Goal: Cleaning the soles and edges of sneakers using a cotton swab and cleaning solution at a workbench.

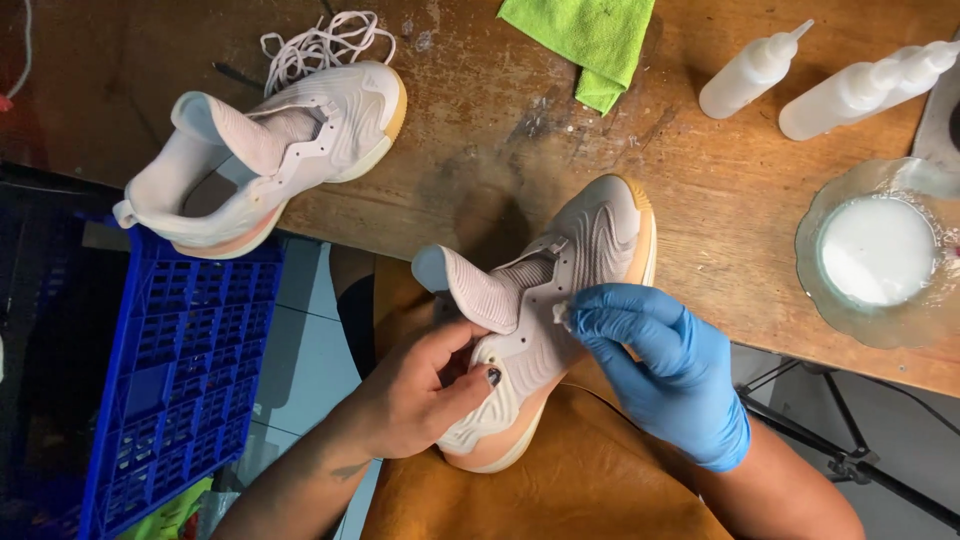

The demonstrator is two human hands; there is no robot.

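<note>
- Closest to the person, an orange-brown apron or cloth (560,490) covers the lap, and the shoe being handled partly rests on it.
- The left hand (420,390), bare, is curled around the heel end of a pale grey sneaker (560,300), thumb pressed against its side near the eyelet holes and fingers tucked into the opening.
- The right hand (660,360), in a blue glove, pinches a small white wad (562,314) between thumb and fingertips and holds it against the sneaker's side, just by the lace holes.
- That sneaker has no laces; its tongue (475,290) is pulled up and out, its toe lies on the edge of the table (500,130) and its heel hangs over the lap.
- To the left, below table level, stands a blue plastic crate (180,370) with a lattice wall.
- Off to the right, on the table, sits a clear glass dish (830,310) with a wavy rim, holding a white liquid.
- Further back on the left lies the second sneaker (270,150), matching the first, on its side at the table's edge, well apart from the one in hand.
- Just behind it is a loose tangle of white laces (325,42).
- At the far edge, a folded green cloth (585,40) lies in the middle.
- To the far right lie two white squeeze bottles (750,72) with pointed nozzles, near each other, tilted on the worn wood.
</note>
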